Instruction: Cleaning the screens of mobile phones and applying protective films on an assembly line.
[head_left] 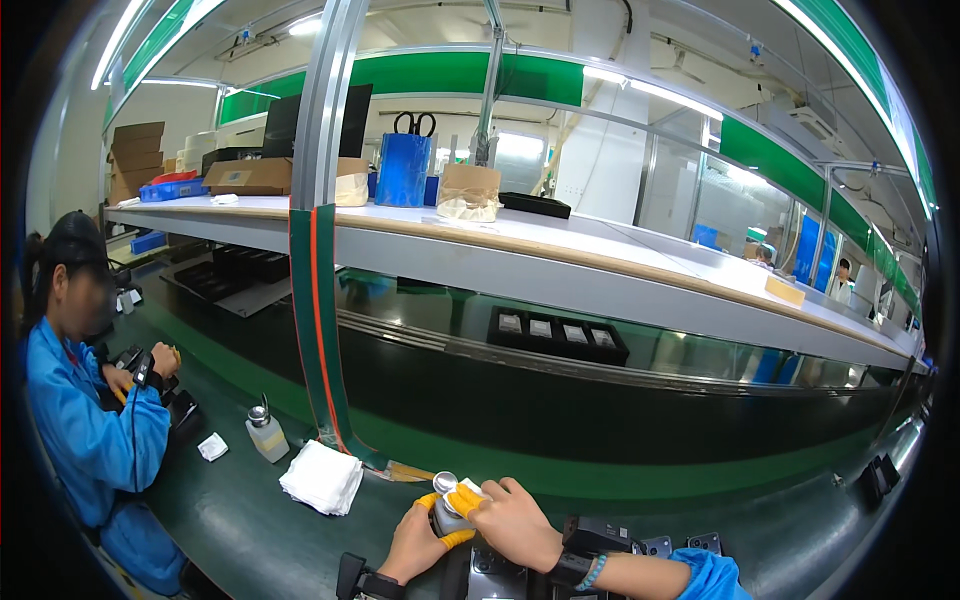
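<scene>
My left hand [417,541], with yellow finger cots on its fingers, is wrapped round a small pump dispenser bottle [447,519] with a pale body. The bottle's round metal lid [444,482] is flipped up. Over the top of the bottle, my right hand [518,526] pinches a folded white wipe [466,492] in its cotted fingers and holds it against the bottle's mouth. Just below my hands a dark smartphone [496,577] lies on the green bench, with more phones [656,546] beside my right forearm.
A stack of white wipes [322,478] sits left of my hands, beside another dispenser bottle [267,435]. A co-worker in blue [90,410] works at the left. A metal post [318,240] rises ahead. Beyond it, a black tray [557,337] holds several items below the shelf [560,258].
</scene>
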